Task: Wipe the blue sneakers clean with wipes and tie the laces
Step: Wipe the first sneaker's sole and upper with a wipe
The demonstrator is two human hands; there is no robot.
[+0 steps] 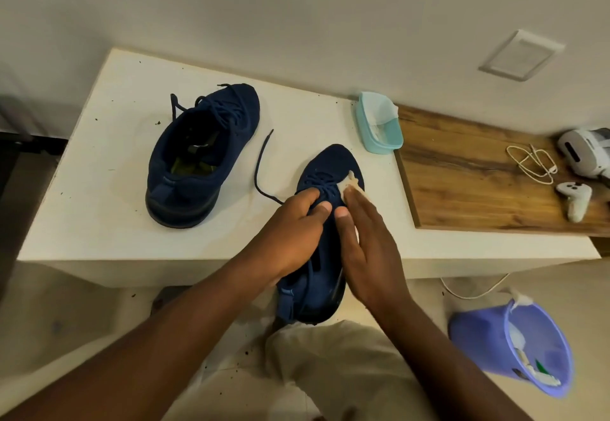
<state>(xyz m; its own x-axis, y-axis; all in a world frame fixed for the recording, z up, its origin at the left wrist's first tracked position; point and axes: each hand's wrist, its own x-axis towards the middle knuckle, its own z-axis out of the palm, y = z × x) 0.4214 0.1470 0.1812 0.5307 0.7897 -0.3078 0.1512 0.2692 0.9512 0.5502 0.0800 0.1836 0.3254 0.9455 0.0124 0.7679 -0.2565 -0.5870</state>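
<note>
The white table [99,163], flecked with dirt, carries a blue sneaker [198,156], a teal tub of wipes [383,143] and a wooden board [462,176].

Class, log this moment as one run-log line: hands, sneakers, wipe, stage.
left hand: grips held sneaker | right hand: presses wipe on its side | other sneaker: on white table | stage: wiping, lace loose

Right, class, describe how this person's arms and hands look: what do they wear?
The left hand and right hand are bare: no gloves, rings, watch or bands that I can see. Both forearms are bare too, with no sleeve in view as far as the frame shows.
</note>
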